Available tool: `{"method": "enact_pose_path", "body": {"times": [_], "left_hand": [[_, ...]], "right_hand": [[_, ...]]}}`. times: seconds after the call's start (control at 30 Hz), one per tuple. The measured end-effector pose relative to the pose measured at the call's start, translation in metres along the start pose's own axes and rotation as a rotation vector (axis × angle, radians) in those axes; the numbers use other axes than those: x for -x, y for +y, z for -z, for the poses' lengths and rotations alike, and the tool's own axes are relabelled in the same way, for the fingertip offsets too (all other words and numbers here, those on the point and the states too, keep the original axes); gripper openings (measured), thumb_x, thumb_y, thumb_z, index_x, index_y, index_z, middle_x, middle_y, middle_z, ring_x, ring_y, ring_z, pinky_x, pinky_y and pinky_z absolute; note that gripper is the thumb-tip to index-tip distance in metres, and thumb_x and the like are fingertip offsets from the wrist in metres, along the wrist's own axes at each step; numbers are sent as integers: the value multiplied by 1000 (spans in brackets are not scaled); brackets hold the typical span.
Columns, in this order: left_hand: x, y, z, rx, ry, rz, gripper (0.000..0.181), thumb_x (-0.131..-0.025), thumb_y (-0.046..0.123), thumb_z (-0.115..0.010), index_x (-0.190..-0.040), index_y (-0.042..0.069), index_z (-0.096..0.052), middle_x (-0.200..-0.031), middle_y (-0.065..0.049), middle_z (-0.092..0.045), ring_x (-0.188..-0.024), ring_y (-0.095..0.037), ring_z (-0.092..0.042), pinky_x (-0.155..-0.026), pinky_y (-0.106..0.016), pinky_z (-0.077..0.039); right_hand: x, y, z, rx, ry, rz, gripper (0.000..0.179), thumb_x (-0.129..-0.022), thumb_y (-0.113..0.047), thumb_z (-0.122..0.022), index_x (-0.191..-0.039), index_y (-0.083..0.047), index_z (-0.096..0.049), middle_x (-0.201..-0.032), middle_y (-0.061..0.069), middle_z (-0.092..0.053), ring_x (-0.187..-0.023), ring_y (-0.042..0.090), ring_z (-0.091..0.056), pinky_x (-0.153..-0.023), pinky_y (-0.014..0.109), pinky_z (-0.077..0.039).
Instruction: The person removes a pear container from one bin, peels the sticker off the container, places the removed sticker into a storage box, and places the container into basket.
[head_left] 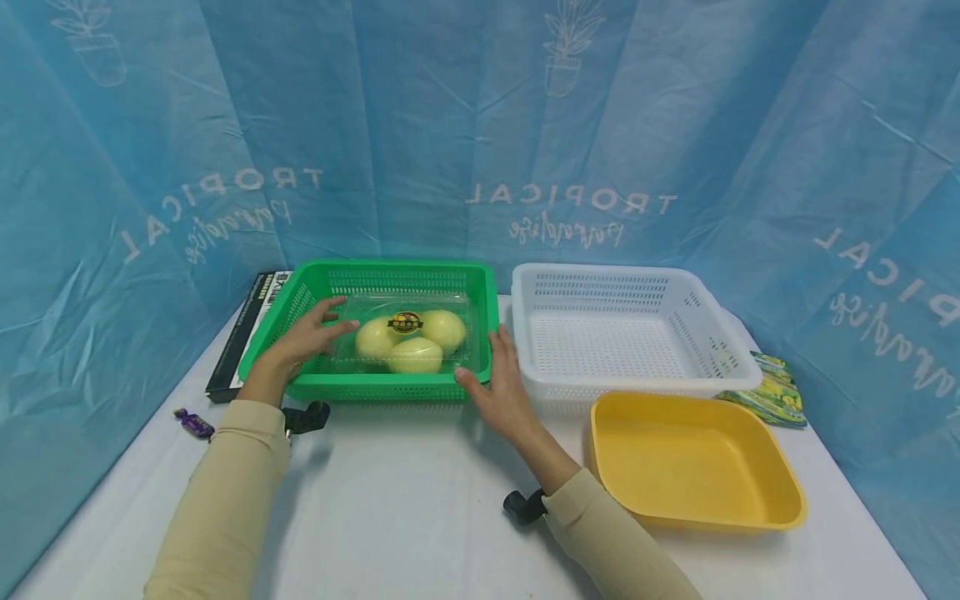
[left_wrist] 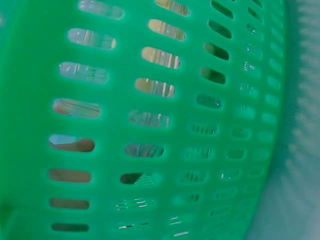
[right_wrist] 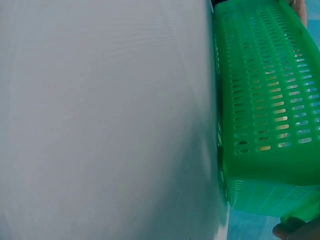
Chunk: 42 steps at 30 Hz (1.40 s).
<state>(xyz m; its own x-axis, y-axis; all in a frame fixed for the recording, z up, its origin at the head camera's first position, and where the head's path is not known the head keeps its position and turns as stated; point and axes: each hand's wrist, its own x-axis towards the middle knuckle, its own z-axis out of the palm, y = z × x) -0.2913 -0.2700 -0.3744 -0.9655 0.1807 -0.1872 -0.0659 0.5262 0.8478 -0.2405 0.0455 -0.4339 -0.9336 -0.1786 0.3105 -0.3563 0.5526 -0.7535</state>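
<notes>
A clear plastic box (head_left: 345,354) with three pale yellow-green round fruits (head_left: 415,357) and a black-and-gold label (head_left: 405,322) lies inside a green slotted basket (head_left: 382,387). Over the basket's left front side reaches my left hand (head_left: 303,337), its fingers spread at the left end of the box. My right hand (head_left: 504,396) is at the right front corner of the basket, thumb toward the front rim and fingers along the right side. In the left wrist view the slotted wall (left_wrist: 110,130) hides most of that hand. The right wrist view shows fingertips (right_wrist: 295,229) by the basket's corner.
Right of the green basket stands a white slotted basket (head_left: 630,387), with a yellow tray (head_left: 693,467) in front. A green-and-yellow packet (head_left: 780,396) lies beyond them. On the left are a black-and-white box (head_left: 240,350) and a purple wrapped candy (head_left: 195,423). Blue curtains (head_left: 420,142) enclose the table.
</notes>
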Motion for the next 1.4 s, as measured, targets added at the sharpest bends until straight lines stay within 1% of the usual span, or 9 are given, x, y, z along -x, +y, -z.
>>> {"method": "enact_pose_path", "body": {"times": [0.23,0.3,0.43,0.53,0.67,0.83,1.1,1.23,1.4], "left_hand": [[-2,-3,0,9,-30,20,85,-95,41,-52,-153,21,6,-156,-27,0,-135,-50,-27,-98,-58,-41],[-2,-4,0,17,-39,24,86,-95,41,-53,-152,21,7,-156,-27,1,-135,-51,-26,-98,-59,-41],[-5,-4,-2,31,-45,21,85,-96,36,-53,-152,20,8,-156,-28,1,-138,-51,-20,-101,-60,-39],[-6,-5,-2,43,-46,20,83,-97,31,-52,-152,20,8,-155,-29,1,-138,-51,-18,-101,-61,-39],[-6,-3,-3,50,-56,16,81,-97,27,-52,-153,22,6,-155,-30,1,-139,-51,-16,-101,-61,-39],[-3,0,-5,49,-67,21,80,-96,28,-54,-153,26,2,-155,-29,1,-141,-50,-11,-99,-61,-40],[-5,-5,-5,62,-87,46,80,-96,29,-54,-152,27,2,-155,-30,1,-140,-51,-14,-96,-61,-43],[-4,-5,-4,38,-94,52,80,-95,31,-55,-152,27,2,-155,-29,1,-141,-50,-9,-97,-63,-41],[-3,-4,-3,1,-107,46,82,-95,34,-55,-152,27,3,-155,-29,2,-141,-51,-7,-101,-67,-32]], "right_hand": [[2,0,-2,7,2,4,85,-90,-54,-51,-150,-5,-15,-160,7,-3,-147,29,-13,-116,52,-25],[2,0,-2,10,2,2,85,-91,-54,-51,-151,-6,-15,-160,8,-4,-147,29,-13,-116,52,-25],[3,-1,-1,7,3,3,84,-91,-53,-51,-151,-6,-15,-160,11,-5,-147,29,-13,-116,52,-25],[3,0,0,2,3,3,82,-92,-49,-52,-151,-6,-14,-160,11,-5,-147,29,-12,-116,53,-24],[3,1,0,0,1,2,82,-92,-49,-52,-151,-6,-14,-160,11,-5,-148,29,-12,-116,52,-24],[2,2,0,5,-1,-3,84,-91,-52,-51,-151,-6,-14,-160,11,-5,-148,28,-12,-116,52,-24],[3,2,0,5,-2,-1,83,-91,-50,-53,-151,-6,-14,-160,8,-4,-148,27,-11,-117,51,-23],[3,2,-1,13,0,1,84,-91,-52,-51,-151,-6,-14,-160,8,-4,-148,27,-11,-117,51,-23],[2,2,-1,16,5,19,86,-91,-56,-49,-151,-6,-13,-160,10,-4,-148,28,-11,-117,51,-23]]}}
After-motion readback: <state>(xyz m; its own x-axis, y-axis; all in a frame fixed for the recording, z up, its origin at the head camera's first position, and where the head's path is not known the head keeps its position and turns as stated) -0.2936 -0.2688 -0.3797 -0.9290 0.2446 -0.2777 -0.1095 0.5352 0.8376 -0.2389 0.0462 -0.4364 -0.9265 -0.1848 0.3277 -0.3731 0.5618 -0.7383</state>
